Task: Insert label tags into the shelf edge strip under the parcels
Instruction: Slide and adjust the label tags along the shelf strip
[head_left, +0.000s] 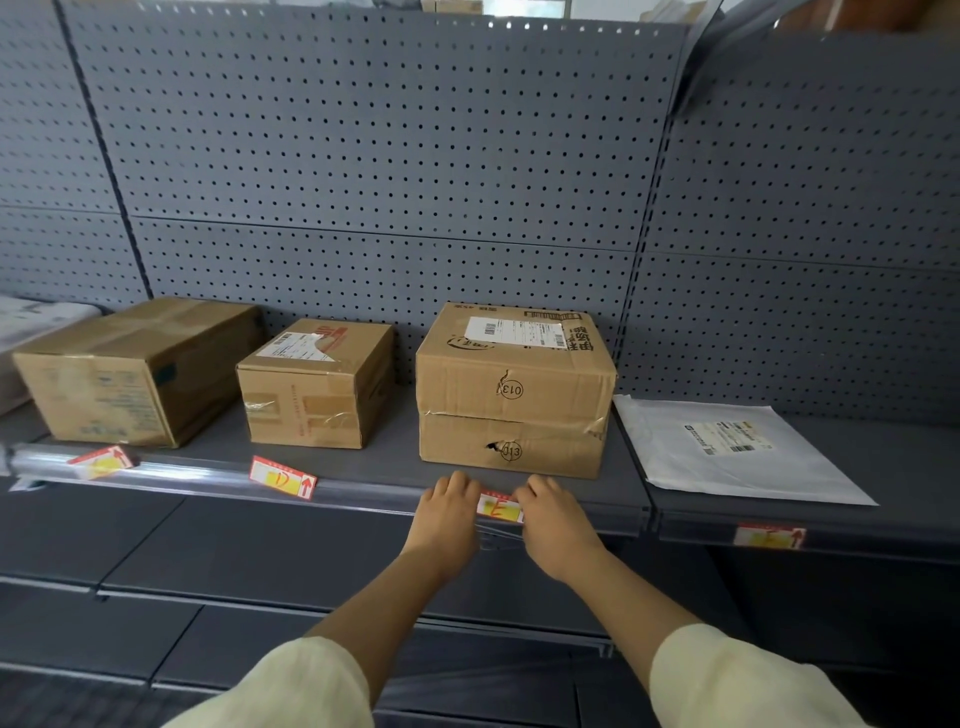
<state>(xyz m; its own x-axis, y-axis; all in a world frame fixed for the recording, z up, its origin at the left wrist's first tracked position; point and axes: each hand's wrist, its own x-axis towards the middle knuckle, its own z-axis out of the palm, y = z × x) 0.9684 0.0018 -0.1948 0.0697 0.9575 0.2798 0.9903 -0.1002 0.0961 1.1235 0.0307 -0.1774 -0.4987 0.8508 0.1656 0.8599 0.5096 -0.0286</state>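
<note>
A red, white and yellow label tag sits at the clear shelf edge strip, right below the cardboard box marked 013. My left hand pinches the tag's left end and my right hand pinches its right end. Two more tags rest in the strip to the left: one under the middle box, tilted, and one under the large left box. A fourth tag sits in the strip of the shelf to the right.
A white mailer bag lies flat on the right shelf. Grey pegboard backs the shelves. Lower grey shelves run below my arms. A grey padded parcel lies at the far left.
</note>
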